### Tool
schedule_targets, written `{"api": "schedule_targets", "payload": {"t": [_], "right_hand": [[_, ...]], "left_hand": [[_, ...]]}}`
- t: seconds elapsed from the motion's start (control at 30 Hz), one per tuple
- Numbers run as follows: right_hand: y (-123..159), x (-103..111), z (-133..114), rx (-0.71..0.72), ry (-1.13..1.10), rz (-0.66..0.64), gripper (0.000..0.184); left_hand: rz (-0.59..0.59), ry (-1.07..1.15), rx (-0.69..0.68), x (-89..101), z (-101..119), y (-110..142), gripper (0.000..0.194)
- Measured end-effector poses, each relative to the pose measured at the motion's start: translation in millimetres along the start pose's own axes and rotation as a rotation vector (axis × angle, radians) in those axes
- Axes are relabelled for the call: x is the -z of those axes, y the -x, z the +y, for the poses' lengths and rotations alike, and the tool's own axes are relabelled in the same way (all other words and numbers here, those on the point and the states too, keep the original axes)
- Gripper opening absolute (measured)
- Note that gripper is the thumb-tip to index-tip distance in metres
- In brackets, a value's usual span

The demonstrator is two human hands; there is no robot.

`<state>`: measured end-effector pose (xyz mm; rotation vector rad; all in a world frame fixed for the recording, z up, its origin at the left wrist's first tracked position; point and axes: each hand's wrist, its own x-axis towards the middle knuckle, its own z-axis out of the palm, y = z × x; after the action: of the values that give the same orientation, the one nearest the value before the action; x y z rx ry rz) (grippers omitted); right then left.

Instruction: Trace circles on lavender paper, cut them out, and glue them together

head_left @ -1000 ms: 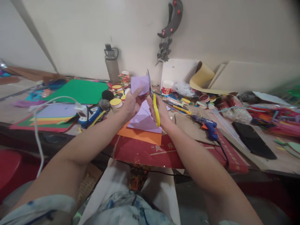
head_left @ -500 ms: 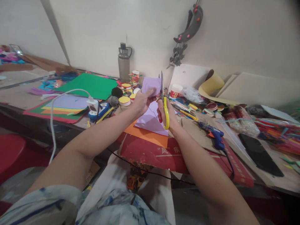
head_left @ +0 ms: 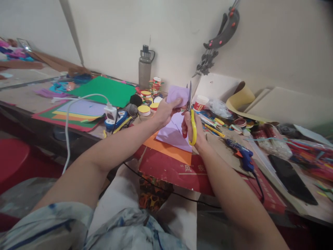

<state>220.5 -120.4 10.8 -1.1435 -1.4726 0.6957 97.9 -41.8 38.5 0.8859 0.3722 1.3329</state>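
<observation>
Between the thumb and fingers of my left hand (head_left: 168, 108) is a small piece of purple paper (head_left: 177, 93), held up above the table. A curved line shows faintly on it. My right hand (head_left: 194, 126) grips scissors (head_left: 193, 128) with yellow and red handles, their blades pointing up and slightly apart. The blades are at the right edge of the purple piece; whether they bite into it I cannot tell. Below both hands lies a larger purple sheet (head_left: 173, 133) with a cut or crease line, on top of an orange sheet (head_left: 171, 149).
Red board (head_left: 166, 170) covers the table's front edge. To the right are a blue glue gun (head_left: 243, 154) and a black phone (head_left: 292, 178). Leftward stand a power socket block (head_left: 116, 119) with a white cable and green sheets (head_left: 106, 91). A bottle (head_left: 145, 69) stands behind.
The whole scene has shifted rightward in view as my head turned a little left. The purple piece sits at a slightly different angle against the blades; both hands keep their holds.
</observation>
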Motion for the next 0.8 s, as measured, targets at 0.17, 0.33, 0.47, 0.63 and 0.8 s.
{"api": "schedule_targets", "payload": {"t": [0.17, 0.33, 0.47, 0.63, 0.8], "right_hand": [[2, 0, -7, -0.052, -0.023, 0.051, 0.078], [2, 0, -9, -0.109, -0.043, 0.070, 0.079], [3, 0, -10, -0.114, -0.041, 0.074, 0.078], [5, 1, -10, -0.079, -0.042, 0.059, 0.073], [3, 1, -8, -0.085, -0.050, 0.052, 0.075]], "left_hand": [[0.004, 0.004, 0.011, -1.4, 2, 0, 0.022], [0.018, -0.011, 0.010, -1.8, 6, -1, 0.025], [-0.001, -0.040, 0.021, 0.2, 9, -3, 0.030], [-0.005, -0.056, 0.019, 3.3, 10, -7, 0.031], [-0.021, -0.075, 0.042, 5.4, 13, -9, 0.024]]}}
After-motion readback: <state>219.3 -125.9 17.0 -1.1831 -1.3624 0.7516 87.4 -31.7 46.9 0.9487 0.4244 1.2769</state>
